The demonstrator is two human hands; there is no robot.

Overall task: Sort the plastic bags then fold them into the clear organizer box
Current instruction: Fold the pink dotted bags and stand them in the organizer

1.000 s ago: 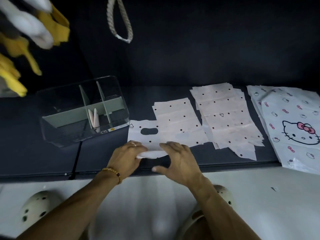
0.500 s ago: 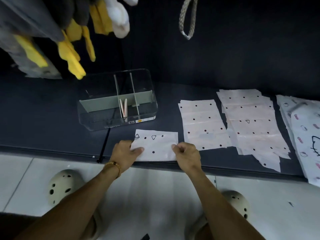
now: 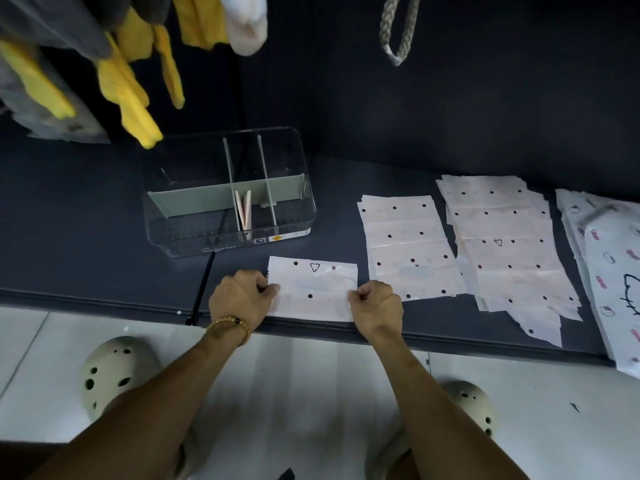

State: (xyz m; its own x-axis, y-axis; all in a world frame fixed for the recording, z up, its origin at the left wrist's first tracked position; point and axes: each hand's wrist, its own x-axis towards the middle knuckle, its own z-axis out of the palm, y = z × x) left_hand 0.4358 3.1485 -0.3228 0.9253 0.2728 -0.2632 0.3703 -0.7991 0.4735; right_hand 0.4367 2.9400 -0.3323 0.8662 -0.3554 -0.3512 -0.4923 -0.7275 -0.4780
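A folded white dotted plastic bag [image 3: 313, 289] lies at the front edge of the dark shelf [image 3: 86, 258]. My left hand [image 3: 240, 297] pinches its left edge and my right hand [image 3: 375, 303] pinches its right edge, fingers curled. Behind it stands the clear organizer box [image 3: 194, 233] with grey dividers; two folded bags [image 3: 243, 209] stand upright in its middle compartment. To the right lie a stack of dotted bags [image 3: 408, 251], a longer dotted stack [image 3: 505, 251] and cartoon-cat printed bags [image 3: 613, 268].
Yellow and white cloths [image 3: 128, 95] hang above the shelf at the upper left, and a braided rope loop [image 3: 398, 32] hangs at the top. A dark wall backs the shelf. Pale shoes [image 3: 110, 372] stand on the white floor below.
The bag has been folded from a longer sheet with a handle cut-out into a compact rectangle. Both hands moved from its front edge out to its left and right edges. The camera view shifted left.
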